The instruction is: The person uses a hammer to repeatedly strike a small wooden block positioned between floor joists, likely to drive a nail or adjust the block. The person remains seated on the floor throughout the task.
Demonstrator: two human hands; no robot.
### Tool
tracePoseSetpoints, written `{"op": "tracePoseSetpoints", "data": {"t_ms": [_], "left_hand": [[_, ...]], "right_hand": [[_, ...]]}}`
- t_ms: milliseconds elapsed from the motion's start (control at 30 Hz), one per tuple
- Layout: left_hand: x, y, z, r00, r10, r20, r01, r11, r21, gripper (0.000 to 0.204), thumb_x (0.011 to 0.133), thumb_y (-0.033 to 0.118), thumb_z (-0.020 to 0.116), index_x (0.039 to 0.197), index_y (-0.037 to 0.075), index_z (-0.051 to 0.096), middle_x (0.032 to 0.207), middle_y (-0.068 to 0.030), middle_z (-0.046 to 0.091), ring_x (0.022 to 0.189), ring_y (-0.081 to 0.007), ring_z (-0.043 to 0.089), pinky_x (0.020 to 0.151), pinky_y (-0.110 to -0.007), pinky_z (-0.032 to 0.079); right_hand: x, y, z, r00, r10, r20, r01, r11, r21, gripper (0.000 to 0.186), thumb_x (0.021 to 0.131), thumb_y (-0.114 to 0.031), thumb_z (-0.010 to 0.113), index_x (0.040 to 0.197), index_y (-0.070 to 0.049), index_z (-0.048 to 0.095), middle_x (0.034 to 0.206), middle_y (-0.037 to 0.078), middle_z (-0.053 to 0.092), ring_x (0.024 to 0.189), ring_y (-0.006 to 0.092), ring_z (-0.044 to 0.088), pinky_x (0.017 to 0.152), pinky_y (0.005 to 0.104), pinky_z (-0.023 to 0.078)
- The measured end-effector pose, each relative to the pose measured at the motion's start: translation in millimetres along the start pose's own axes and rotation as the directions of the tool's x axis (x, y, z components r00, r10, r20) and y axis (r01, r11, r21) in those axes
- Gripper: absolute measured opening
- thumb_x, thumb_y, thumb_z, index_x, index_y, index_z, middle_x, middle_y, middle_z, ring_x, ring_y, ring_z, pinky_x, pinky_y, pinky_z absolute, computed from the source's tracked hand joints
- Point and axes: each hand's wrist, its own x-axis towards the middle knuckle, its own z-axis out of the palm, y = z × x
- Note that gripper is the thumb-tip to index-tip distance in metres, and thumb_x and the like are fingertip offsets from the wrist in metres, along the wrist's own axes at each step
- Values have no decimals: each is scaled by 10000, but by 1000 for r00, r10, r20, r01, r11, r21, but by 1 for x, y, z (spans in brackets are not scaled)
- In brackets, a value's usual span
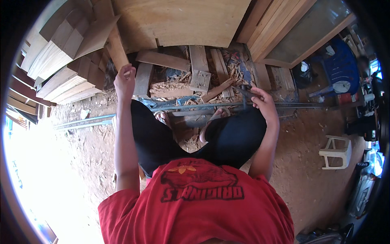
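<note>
My left hand (124, 79) is raised with its fingers curled in a pinch. It is close to the lower end of an upright wooden board (116, 49); anything between the fingers is too small to make out. On the other side, my right hand (265, 104) grips a dark tool that looks like a hammer (242, 92), held above the wood scraps near my right knee. Wood offcuts (200, 79) and shavings lie in front of my feet. A short plank (164, 59) rests across them.
Stacked wooden pieces (61, 51) stand at the left. A large plywood panel (183, 22) spans the far side, with a framed wooden panel (292, 36) to its right. Long pipes (187, 108) cross near my feet. A white stool (336, 152) and blue chair (341, 65) are at right.
</note>
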Motion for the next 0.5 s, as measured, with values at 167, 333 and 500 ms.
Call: {"op": "tracePoseSetpoints", "data": {"t_ms": [167,333,500], "left_hand": [[-98,129,-56,749,656,-97,-660,725,-194,157,983,83,730,1112,8,779,1060,-87,782,1031,-273,755,925,-396,585],[-170,215,-166,726,688,5,-688,726,-8,121,923,86,746,1044,87,740,1132,-22,666,1099,-276,658,913,-416,549],[-149,223,-195,308,948,-82,-916,273,-293,124,921,101,722,1017,162,673,1090,-16,632,1048,-202,628,976,-384,502]], "right_hand": [[1,-8,7,999,8,32,-9,999,49,500,980,-47,730,1475,-23,664,1055,46,712,819,113,629,791,291,523],[1,-11,8,999,30,44,-33,997,63,507,984,-50,732,1486,-47,665,1062,47,714,811,117,627,789,292,523],[3,-8,7,999,5,34,-7,998,57,498,986,-55,730,1481,-44,675,1072,53,720,801,113,630,783,288,526]]}}
